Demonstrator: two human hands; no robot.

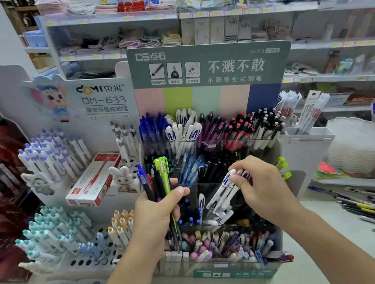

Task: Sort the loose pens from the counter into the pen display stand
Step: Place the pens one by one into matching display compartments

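Crowning pen display stand (222, 261): "DS-758".

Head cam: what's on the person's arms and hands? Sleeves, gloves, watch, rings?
Nothing worn that shows. Both forearms are bare from the bottom edge of the frame to the wrists, with no sleeve cuff in view. The left hand and right hand are bare: no gloves, and no watch, bracelet or ring visible. Fingernails look short and unpainted. No markings or bandages show.
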